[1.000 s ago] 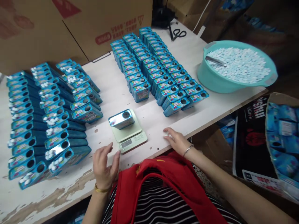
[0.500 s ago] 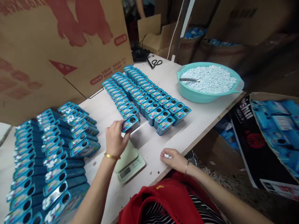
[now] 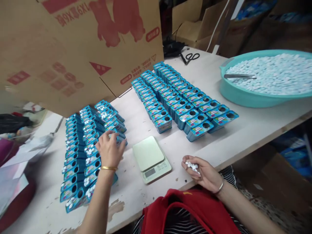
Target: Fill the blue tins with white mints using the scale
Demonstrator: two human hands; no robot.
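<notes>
My left hand (image 3: 110, 151) is over the front of the left group of blue tins (image 3: 81, 191). Its fingers are spread around a blue tin (image 3: 120, 139) at that group's right side; whether they touch it I cannot tell. Small white tablets lie on top of many of these tins, beside their round dark openings. Palm up near the table's front edge, my right hand (image 3: 203, 172) is cupped around a small pile of white tablets (image 3: 192, 166). Between the hands stands a pale green digital scale (image 3: 152, 152) with a bare platform.
Rows of blue tins (image 3: 181, 109) with round openings stand behind the scale. To the right, a turquoise basin (image 3: 253, 99) of tablets holds a metal scoop or spoon (image 3: 240, 76). Scissors (image 3: 191, 57) lie farther back. A large carton (image 3: 80, 55) walls the back left.
My left hand has let go of the tin at the front of the middle rows and moved left to the other group. My view has turned left. The right hand has opened slightly, showing more tablets.
</notes>
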